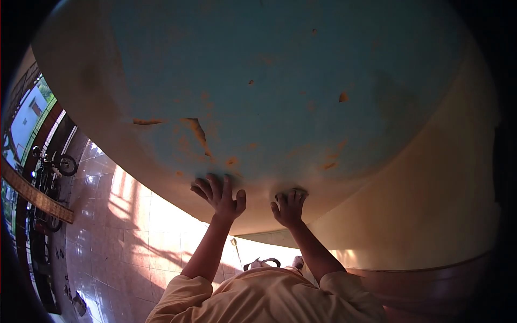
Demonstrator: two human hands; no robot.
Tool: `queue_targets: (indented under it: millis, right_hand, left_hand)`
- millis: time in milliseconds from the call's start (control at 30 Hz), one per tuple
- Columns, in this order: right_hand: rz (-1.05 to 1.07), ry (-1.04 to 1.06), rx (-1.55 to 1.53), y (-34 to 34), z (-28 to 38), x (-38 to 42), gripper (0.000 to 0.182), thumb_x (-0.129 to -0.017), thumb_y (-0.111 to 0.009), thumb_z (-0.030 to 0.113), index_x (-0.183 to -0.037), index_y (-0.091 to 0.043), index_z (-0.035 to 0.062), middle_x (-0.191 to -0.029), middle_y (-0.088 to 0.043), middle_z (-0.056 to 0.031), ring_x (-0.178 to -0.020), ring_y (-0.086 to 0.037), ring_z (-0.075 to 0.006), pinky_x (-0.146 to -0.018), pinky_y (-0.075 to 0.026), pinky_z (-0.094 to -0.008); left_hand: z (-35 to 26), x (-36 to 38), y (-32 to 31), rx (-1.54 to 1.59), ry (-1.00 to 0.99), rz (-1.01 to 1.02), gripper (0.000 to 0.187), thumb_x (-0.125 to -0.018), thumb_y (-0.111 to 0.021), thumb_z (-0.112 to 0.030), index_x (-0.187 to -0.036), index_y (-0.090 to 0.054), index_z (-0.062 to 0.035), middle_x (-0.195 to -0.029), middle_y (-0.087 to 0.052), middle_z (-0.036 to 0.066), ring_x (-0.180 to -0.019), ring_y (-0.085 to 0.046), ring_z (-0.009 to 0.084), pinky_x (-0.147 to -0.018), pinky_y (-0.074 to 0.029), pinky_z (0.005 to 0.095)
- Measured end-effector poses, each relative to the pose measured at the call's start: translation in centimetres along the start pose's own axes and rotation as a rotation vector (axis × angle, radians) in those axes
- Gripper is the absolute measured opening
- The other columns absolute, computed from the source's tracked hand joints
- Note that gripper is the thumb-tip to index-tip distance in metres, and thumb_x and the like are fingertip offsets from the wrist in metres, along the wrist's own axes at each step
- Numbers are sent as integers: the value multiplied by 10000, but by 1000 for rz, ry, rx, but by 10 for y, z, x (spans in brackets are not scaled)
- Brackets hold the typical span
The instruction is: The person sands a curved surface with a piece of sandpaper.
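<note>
In front of me stands a large wall (280,124), blue-green in the middle and pale at its borders, with chipped, peeling paint spots. My left hand (219,198) lies against its lower part, fingers spread and thumb out, holding nothing visible. Beside it to the right, my right hand (290,209) presses on the pale strip under the blue area. Its fingers are bent over a small, dark, flat piece, mostly hidden beneath them; I cannot make out what it is.
A shiny tiled floor (134,253) with sunlight and shadows spreads to the left. Farther left stand a motorcycle (51,177) and a railing. A yellowish wall (420,215) with a reddish-brown lower band (431,290) curves along the right. My sandalled feet show below.
</note>
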State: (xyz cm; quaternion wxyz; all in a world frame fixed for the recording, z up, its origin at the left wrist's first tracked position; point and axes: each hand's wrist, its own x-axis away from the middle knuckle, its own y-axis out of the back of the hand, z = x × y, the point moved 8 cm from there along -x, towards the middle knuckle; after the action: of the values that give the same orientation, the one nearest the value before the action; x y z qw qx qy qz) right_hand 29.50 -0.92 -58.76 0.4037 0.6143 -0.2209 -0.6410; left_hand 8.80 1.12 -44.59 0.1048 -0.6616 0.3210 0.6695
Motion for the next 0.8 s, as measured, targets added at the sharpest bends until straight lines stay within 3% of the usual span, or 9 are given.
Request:
queue_targets:
  millis: [133, 200, 267, 333, 433, 467, 600, 667, 800]
  right_hand:
    - [85, -18, -92, 21, -6, -1, 525, -924, -532, 525, -1212, -587, 89, -1214, -416, -279, -1144, -387, -535, -982, -220, -816]
    - [-186, -29, 0, 72, -16, -39, 504, -929, -543, 516, -1265, -592, 143, -1270, -429, -259, -1200, -388, -489, -1015, -209, -796]
    - [-413, -37, 42, 129, -24, -90, 587, -977, -452, 550, -1351, -541, 106, -1441, -339, -309, -1355, -287, -528, -1072, -131, -780]
    - [-494, -14, -29, 201, -22, -140, 654, -1009, -357, 580, -1411, -493, 82, -1578, -204, -309, -1463, -125, -542, -1112, -72, -746]
    - [-422, 0, -177, 259, -19, -167, 695, -1023, -289, 592, -1458, -446, 73, -1633, -74, -296, -1498, -12, -527, -1134, -31, -719]
    - [-416, 0, -178, 249, -24, -162, 695, -1023, -289, 592, -1458, -446, 73, -1633, -74, -296, -1498, -12, -527, -1134, -31, -719]
    - [-439, 19, 123, 113, -68, -71, 661, -938, -429, 656, -1242, -606, 97, -1383, -384, -274, -1324, -308, -516, -1051, -141, -793]
    - [-193, 5, 88, 49, -87, -10, 640, -890, -485, 675, -1132, -633, 101, -1244, -407, -251, -1209, -363, -495, -992, -174, -825]
    - [-55, -47, -133, 53, -95, 1, 644, -907, -472, 669, -1168, -614, 98, -1255, -396, -262, -1223, -346, -519, -1005, -142, -833]
  left_hand:
    - [-1, 1, 1, -6, 8, 5, 659, -1004, -446, -424, -1548, -342, -67, -1649, -98, 258, -1506, 86, 504, -1139, 101, 689]
    - [-3, -2, -1, -5, 19, -5, 667, -1008, -436, -426, -1555, -323, -63, -1646, -75, 272, -1501, 95, 512, -1136, 105, 687]
    - [-12, -5, -1, 3, 38, -2, 674, -1013, -425, -428, -1563, -304, -59, -1644, -52, 286, -1497, 104, 519, -1134, 108, 685]
    - [-16, -17, -1, 24, 107, -40, 690, -1018, -409, -439, -1575, -271, -56, -1636, -19, 310, -1490, 116, 531, -1129, 115, 683]
    - [-27, -30, -1, 22, 151, -18, 717, -1038, -355, -479, -1582, -218, -33, -1635, 11, 313, -1501, 119, 503, -1144, 105, 660]
    - [-31, -37, -2, 20, 155, -15, 717, -1038, -355, -479, -1582, -218, -33, -1635, 11, 313, -1501, 119, 503, -1144, 105, 660]
    - [-50, -51, -11, -13, 86, -54, 679, -1034, -349, -463, -1569, -279, -51, -1631, -50, 315, -1497, 80, 524, -1149, 90, 670]
    - [-55, -49, -15, -70, 54, -61, 683, -1044, -313, -473, -1571, -264, -41, -1630, -65, 315, -1503, 57, 516, -1156, 77, 665]
    - [-51, -44, -17, -165, -28, -88, 664, -1045, -293, -470, -1566, -290, -59, -1629, -117, 298, -1501, -16, 526, -1170, 33, 667]
